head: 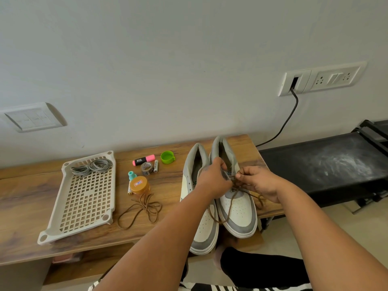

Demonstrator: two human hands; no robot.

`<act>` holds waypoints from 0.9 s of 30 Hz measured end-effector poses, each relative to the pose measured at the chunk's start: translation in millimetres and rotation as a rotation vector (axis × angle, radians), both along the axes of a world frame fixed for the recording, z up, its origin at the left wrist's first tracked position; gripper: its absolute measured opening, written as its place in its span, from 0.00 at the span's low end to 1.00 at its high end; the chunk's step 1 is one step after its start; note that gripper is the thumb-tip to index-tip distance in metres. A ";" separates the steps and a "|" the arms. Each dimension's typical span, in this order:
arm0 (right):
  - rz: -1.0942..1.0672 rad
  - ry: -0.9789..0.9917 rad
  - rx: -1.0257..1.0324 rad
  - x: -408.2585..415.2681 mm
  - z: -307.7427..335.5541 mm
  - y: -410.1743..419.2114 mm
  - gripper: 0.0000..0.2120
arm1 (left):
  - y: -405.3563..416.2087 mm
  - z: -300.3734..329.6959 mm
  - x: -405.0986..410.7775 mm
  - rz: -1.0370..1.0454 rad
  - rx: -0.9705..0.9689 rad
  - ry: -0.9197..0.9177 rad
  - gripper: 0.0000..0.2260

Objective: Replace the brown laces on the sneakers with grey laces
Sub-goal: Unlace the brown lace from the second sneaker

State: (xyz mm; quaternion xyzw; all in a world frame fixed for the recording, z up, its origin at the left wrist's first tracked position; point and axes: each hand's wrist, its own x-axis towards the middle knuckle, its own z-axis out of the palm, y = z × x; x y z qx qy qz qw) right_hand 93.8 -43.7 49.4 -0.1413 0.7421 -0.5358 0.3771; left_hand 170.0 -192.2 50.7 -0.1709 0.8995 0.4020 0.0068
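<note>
Pale wall with switch plates; wood-grain bench [31, 198] against it, black stand to the right. Two white-and-grey sneakers side by side on the bench's right end, toes toward the person. Left sneaker [204, 223] has bare eyelets. Right sneaker [238, 208] is laced with a brown lace [220, 215], loose ends trailing over its toe and sides.

Left hand [214, 179] is over the right sneaker's tongue, fingers curled, pinching the lace at the upper eyelets. Right hand [259, 182] is just beside it, thumb and fingertips pinching the same lace.

A second brown lace, removed [140, 208], lies in a loose tangle on the bench left of the sneakers. Grey laces [92, 166] are coiled at the far end of a white perforated tray [84, 206]. Between tray and sneakers: pink highlighter [143, 160], green cap [167, 157], tape roll [146, 168], orange-lidded jar [139, 184].
</note>
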 end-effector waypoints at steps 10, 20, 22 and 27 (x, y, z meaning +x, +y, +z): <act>-0.045 0.090 0.072 -2.4 -5.3 -2.6 0.06 | -14.0 35.2 8.1 -0.307 -0.689 -0.091 0.25; -0.039 0.487 0.203 4.3 4.8 -11.2 0.09 | -25.6 42.8 16.5 -0.460 -0.781 -0.243 0.36; -0.024 0.637 0.215 7.5 7.6 -14.4 0.12 | -25.0 42.0 15.5 -0.469 -0.802 -0.230 0.36; 0.033 0.846 0.352 11.4 12.1 -21.6 0.09 | -24.1 40.8 14.4 -0.455 -0.704 -0.191 0.31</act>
